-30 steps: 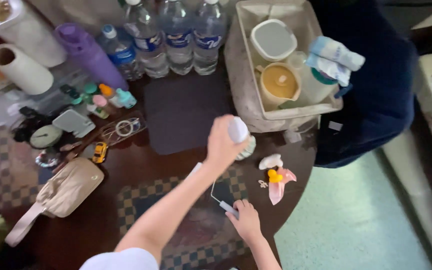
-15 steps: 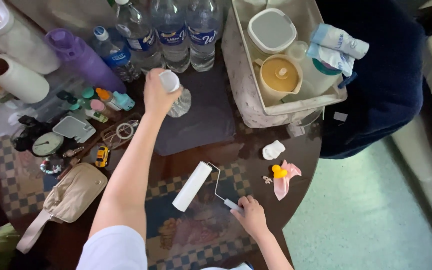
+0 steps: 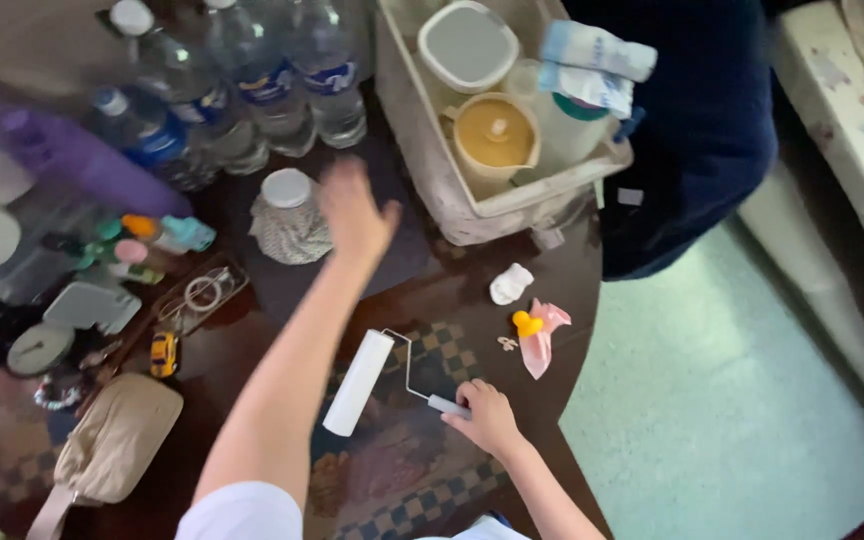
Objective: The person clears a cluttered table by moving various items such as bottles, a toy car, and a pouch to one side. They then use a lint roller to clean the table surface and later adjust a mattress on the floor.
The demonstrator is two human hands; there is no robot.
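The left hand (image 3: 355, 212) hovers spread and empty just beside a white-lidded jar (image 3: 289, 216) on the counter (image 3: 252, 330); the right hand (image 3: 487, 415) apparently grips the lint roller (image 3: 357, 383) handle.

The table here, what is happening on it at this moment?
A person stands over a crowded dark round table. The right hand grips the handle of a lint roller, whose white roll lies on the table. The left hand is open and empty, fingers spread, in the air just right of a small jar with a white lid, which stands upright on a dark mat. Behind the jar stand water bottles, and a tray of containers sits to the right.
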